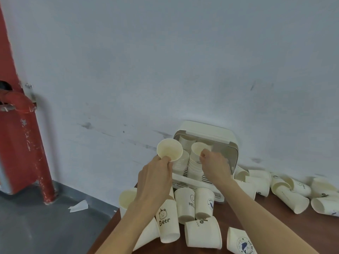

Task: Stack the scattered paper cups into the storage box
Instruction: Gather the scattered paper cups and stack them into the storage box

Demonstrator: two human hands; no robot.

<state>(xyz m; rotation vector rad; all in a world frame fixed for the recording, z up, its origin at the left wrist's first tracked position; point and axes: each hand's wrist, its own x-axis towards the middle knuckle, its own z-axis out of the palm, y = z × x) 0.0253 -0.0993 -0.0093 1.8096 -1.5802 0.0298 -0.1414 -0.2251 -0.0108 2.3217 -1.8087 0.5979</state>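
Grey-white wall (165, 61) behind everything; red pipe (23, 140) far left, paper scrap (78, 206) on grey floor (45, 226). Brown table (275, 231) littered with loose cups (286, 197) on their sides, right and front, several crowding the storage box (207, 143) front edge. Box against wall, lid flipped up, holding stacks of nested cups (195, 165). Left hand (156, 178) grip clenched on rim of one cup (169, 149), raised just left of box opening. Right hand (214, 166) grip pinching rim of second cup (199, 149) atop a stack inside box. Box's right interior hidden by right hand; front cups cut off at frame bottom.
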